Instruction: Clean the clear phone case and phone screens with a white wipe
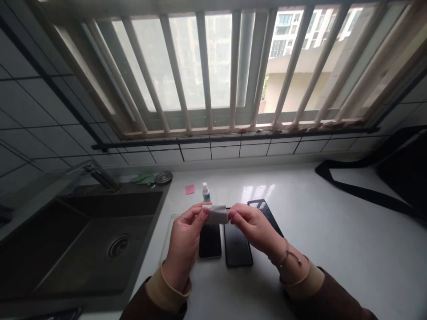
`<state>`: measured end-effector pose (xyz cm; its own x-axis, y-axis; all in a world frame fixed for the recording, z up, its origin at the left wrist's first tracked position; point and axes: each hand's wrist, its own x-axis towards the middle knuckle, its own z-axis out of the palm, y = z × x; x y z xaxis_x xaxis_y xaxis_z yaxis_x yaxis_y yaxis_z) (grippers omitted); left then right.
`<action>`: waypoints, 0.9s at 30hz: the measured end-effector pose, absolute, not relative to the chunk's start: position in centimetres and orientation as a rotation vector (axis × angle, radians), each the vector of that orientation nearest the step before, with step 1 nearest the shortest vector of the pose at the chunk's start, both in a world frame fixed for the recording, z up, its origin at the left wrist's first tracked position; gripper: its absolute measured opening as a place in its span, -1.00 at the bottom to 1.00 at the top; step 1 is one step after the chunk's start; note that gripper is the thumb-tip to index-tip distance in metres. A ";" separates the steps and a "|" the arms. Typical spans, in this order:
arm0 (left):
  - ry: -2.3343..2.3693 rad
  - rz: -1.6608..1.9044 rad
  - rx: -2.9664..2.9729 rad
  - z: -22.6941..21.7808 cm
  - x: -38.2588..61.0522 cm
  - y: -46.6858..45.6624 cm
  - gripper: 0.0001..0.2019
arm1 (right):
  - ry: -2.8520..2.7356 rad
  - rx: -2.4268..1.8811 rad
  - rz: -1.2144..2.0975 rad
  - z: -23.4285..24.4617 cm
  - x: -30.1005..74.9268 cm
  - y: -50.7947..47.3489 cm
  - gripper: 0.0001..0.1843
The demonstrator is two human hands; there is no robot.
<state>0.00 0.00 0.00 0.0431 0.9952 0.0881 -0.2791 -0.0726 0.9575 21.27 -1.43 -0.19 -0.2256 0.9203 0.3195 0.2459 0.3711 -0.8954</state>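
My left hand [185, 238] and my right hand [254, 226] both pinch a small folded white wipe [216, 214], held between them above the counter. Below the hands lie two dark phones side by side [210, 243] [237, 247]. A third dark glossy slab, a phone or screen glass [265, 213], lies tilted just beyond my right hand. A small white spray bottle with a blue label [206, 192] stands upright behind the wipe. A clear plastic sheet [168, 235] lies partly under my left hand.
A dark sink [83, 240] with a tap [100, 175] fills the left. A pink sticky note [190, 190], a green cloth [144, 179] and a metal drain plug [163, 177] lie near the wall. A black bag with a strap [393, 186] sits at the right.
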 end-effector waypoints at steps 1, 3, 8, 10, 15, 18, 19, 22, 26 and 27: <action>0.881 1.348 0.997 0.1 0.1 0.1 -0.76 | -1.701 -1.035 0.885 0.0 21.2 -1.5 -0.55; 0.771 1.333 0.773 0.3 0.1 0.3 -0.75 | -1.702 -1.011 0.833 0.3 21.2 -1.7 -0.63; 0.580 1.271 0.475 0.9 0.0 0.6 -0.82 | -1.735 -0.898 0.663 0.9 21.3 -2.3 -0.78; 0.566 1.270 0.503 0.9 0.0 0.5 -0.80 | -1.762 -0.843 0.621 1.0 21.4 -2.6 -0.78; 0.607 1.276 0.592 0.5 0.0 0.2 -0.77 | -1.783 -0.727 0.594 1.1 21.5 -3.1 -0.68; 0.627 1.275 0.638 0.5 0.1 0.1 -0.74 | -1.783 -0.711 0.608 0.9 21.4 -3.0 -0.66; 0.634 1.274 0.653 0.5 0.1 0.1 -0.73 | -1.793 -0.722 0.621 0.8 21.3 -2.9 -0.66; 0.656 1.263 0.688 0.5 0.1 -0.1 -0.70 | -1.834 -0.760 0.678 0.5 21.1 -2.8 -0.69; 0.674 1.228 0.792 0.5 0.2 -0.4 -0.71 | -1.863 -0.777 0.733 0.5 21.0 -2.8 -0.70; 0.681 1.219 0.841 0.5 0.3 -0.5 -0.73 | -1.860 -0.779 0.739 0.6 20.9 -2.8 -0.71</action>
